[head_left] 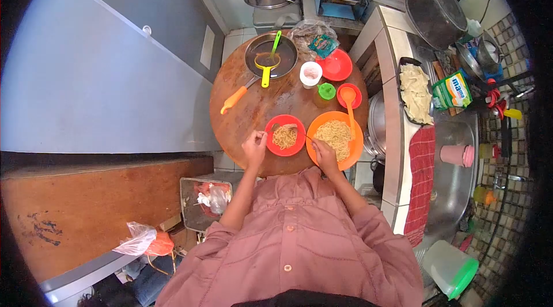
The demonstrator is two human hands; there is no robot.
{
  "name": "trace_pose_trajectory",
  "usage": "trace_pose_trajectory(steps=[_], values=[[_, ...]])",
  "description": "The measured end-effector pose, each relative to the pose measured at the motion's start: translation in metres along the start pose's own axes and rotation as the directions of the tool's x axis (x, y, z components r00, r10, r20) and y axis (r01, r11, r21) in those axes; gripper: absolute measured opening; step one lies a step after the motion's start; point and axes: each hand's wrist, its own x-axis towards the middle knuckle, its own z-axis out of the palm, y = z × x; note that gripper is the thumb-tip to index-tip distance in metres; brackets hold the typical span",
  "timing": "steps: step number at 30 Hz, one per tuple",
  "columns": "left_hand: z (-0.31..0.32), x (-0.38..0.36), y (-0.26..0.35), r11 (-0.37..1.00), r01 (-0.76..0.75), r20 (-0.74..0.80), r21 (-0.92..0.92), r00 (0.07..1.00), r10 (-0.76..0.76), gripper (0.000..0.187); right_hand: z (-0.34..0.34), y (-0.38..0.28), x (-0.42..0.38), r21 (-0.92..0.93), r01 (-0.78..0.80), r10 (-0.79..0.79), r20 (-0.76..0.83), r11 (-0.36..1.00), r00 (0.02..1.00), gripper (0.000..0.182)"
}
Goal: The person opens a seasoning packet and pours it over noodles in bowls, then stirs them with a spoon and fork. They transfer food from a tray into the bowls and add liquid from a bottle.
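Observation:
On the round wooden table (242,125), a red bowl (286,151) holds noodles (284,136). My left hand (255,148) is closed at its left rim on a thin utensil reaching into the noodles. From the right, my right hand (325,154) is closed on another thin utensil, a fork or spoon, whose far end is over the same noodles. That hand overlaps the left edge of a larger orange bowl (358,148), which contains more noodles (334,140) and an orange spoon (349,108).
Behind the bowls are a frying pan (250,53) with a strainer (266,74), a white cup (310,75), a green-lidded jar (326,91), a small red bowl (358,97) and a red plate (336,66). A tiled counter (394,151) borders the right.

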Motion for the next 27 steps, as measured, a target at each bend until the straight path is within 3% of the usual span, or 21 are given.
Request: trace_pose_trajectory(steps=[5, 11, 15, 16, 17, 19, 20, 22, 23, 24, 26, 27], values=[[0.01, 0.002, 0.006, 0.967, -0.208, 0.091, 0.146, 0.976, 0.197, 0.01, -0.008, -0.008, -0.003, -0.08, 0.141, -0.138, 0.047, 0.987, 0.989, 0.018], [0.006, 0.002, 0.003, 0.952, -0.212, 0.112, 0.219, 0.975, 0.191, 0.008, -0.008, -0.009, -0.005, -0.106, 0.118, -0.117, 0.018, 0.987, 0.993, 0.016], [-0.003, 0.003, 0.007, 0.945, -0.205, 0.077, 0.253, 0.978, 0.192, 0.01, -0.012, -0.008, -0.003, 0.133, -0.138, 0.15, -0.089, 0.981, 0.985, 0.016], [-0.005, 0.002, 0.007, 0.962, -0.148, 0.037, 0.229, 0.989, 0.143, 0.012, -0.015, -0.01, -0.002, 0.239, -0.217, 0.25, -0.117, 0.946, 0.961, 0.017], [-0.008, 0.002, 0.007, 0.975, -0.09, -0.001, 0.202, 0.996, 0.093, 0.013, -0.017, -0.009, -0.002, 0.238, -0.217, 0.251, -0.121, 0.947, 0.961, 0.017], [-0.011, 0.001, 0.0, 0.985, -0.063, -0.044, 0.159, 0.996, 0.071, 0.015, -0.024, -0.006, 0.0, 0.684, -0.314, 0.547, -0.15, 0.659, 0.823, 0.022], [-0.012, 0.001, -0.004, 0.992, -0.035, -0.089, 0.118, 0.995, 0.045, 0.016, -0.031, -0.005, -0.002, 0.683, -0.311, 0.547, -0.155, 0.661, 0.823, 0.022], [-0.017, 0.001, 0.001, 0.999, -0.032, -0.109, 0.032, 0.993, 0.035, 0.02, -0.051, -0.011, -0.004, 0.792, -0.337, 0.71, -0.165, 0.509, 0.685, 0.028], [-0.021, -0.001, 0.012, 0.998, 0.044, -0.118, 0.05, 0.992, -0.038, 0.021, -0.057, -0.009, -0.006, 0.83, -0.308, 0.74, -0.174, 0.465, 0.65, 0.031], [-0.023, -0.002, 0.021, 0.991, 0.119, -0.124, 0.066, 0.986, -0.111, 0.022, -0.063, -0.01, -0.009, 0.829, -0.301, 0.74, -0.186, 0.472, 0.646, 0.031], [-0.021, 0.001, 0.017, 0.99, 0.116, -0.107, 0.083, 0.989, -0.107, 0.021, -0.081, -0.019, -0.013, 0.853, -0.207, 0.728, -0.254, 0.479, 0.637, 0.029], [-0.02, 0.002, 0.025, 0.995, 0.075, -0.091, -0.068, 0.993, -0.082, 0.021, -0.09, -0.024, -0.012, 0.844, -0.21, 0.739, -0.279, 0.493, 0.613, 0.027]])
